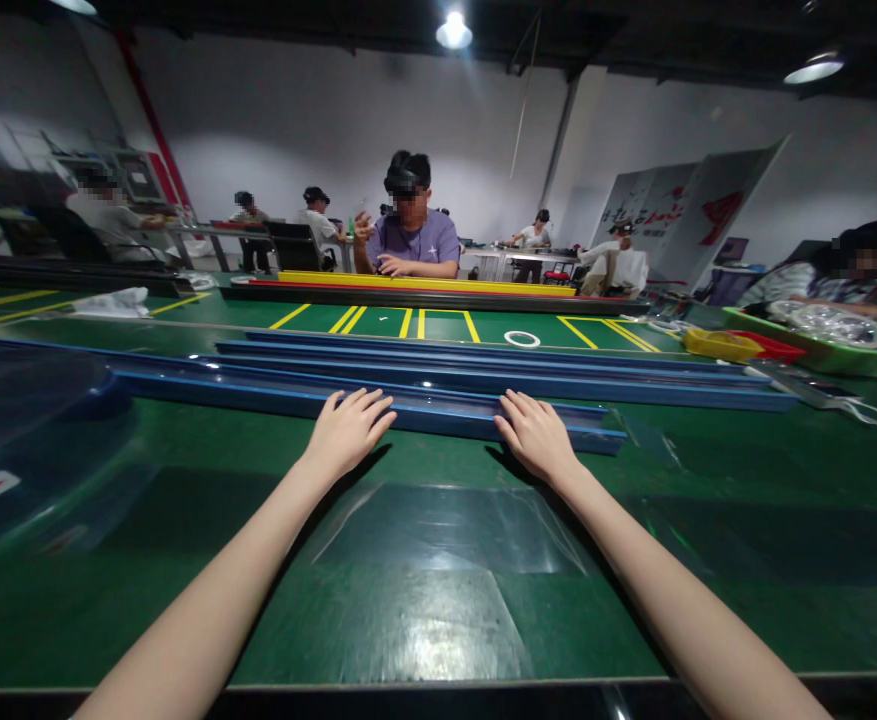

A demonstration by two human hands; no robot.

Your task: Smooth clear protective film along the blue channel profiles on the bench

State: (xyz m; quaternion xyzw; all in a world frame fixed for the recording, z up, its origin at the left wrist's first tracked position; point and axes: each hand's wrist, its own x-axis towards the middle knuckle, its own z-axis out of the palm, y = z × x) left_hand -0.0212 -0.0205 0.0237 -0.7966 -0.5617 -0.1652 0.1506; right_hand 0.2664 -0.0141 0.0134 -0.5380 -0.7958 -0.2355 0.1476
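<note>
Head view: On a glossy green table, a long blue channel-shaped strip lies before a person's left hand and right hand, fingers outstretched and parted over its near edge; contact is unclear from here.

The near rails are blue, the tabletop green with yellow stripes.
</note>
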